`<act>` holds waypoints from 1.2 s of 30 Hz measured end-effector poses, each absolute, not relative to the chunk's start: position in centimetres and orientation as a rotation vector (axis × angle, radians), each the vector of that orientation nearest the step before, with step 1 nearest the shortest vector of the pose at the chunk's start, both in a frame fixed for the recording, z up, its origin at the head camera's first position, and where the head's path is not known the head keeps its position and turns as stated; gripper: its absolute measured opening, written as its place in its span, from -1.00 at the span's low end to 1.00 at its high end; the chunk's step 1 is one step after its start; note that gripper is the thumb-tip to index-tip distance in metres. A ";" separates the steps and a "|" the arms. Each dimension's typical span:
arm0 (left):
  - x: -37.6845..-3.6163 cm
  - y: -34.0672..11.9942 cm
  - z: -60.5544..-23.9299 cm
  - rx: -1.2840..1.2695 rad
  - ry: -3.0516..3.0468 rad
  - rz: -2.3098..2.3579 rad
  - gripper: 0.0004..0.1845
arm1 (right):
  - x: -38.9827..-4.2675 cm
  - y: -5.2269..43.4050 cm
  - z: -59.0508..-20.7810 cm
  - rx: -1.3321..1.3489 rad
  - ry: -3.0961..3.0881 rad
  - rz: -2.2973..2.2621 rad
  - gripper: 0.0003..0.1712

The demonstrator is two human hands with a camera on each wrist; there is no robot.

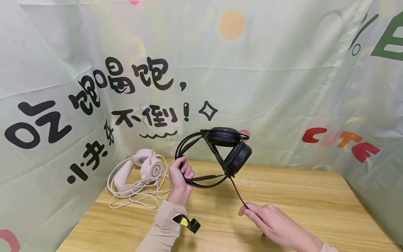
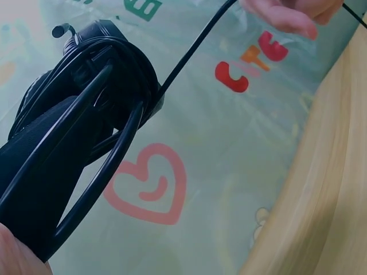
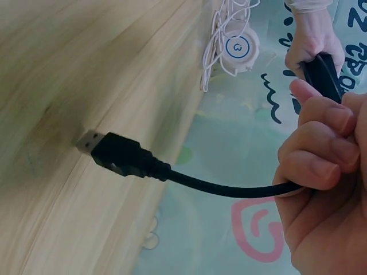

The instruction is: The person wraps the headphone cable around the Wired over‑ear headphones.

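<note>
Black over-ear headphones [image 1: 238,158] are held up above the table, tilted, with their cable wound around the ear cups and headband. My left hand [image 1: 181,175] grips the headband on its left side. Below and to the right, my right hand [image 1: 270,222] pinches the black cable [image 1: 237,192], which runs taut from the lower ear cup. In the right wrist view, the fingers [image 3: 312,143] curl round the cable, and its end with a black USB plug [image 3: 123,154] sticks out from the hand. The left wrist view shows the wound cable loops [image 2: 109,51] close up.
White headphones [image 1: 151,169] with a loosely tangled white cable [image 1: 141,196] lie at the table's back left. The wooden table [image 1: 299,196] meets a printed fabric backdrop [image 1: 267,87] at the back and sides. A black strap with a camera [image 1: 190,224] sits on the left wrist.
</note>
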State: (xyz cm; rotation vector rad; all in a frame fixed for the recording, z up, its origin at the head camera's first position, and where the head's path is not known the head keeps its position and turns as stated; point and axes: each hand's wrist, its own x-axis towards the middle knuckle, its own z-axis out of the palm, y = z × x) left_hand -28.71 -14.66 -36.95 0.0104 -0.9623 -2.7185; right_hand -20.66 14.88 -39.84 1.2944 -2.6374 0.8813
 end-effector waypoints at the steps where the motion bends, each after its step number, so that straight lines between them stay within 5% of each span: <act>1: -28.7 -14.7 -37.0 0.011 -0.962 -2.715 -0.73 | -20.6 14.9 -39.8 1.292 -2.641 0.872 -0.70; 18: -29.3 -15.0 -37.4 0.066 -1.028 -2.621 -0.81 | -19.3 15.5 -38.2 1.208 -2.846 0.889 -0.70; 36: -29.4 -14.7 -38.1 0.060 -1.139 -2.552 -0.74 | -17.8 15.7 -36.6 1.412 -2.497 0.646 -0.80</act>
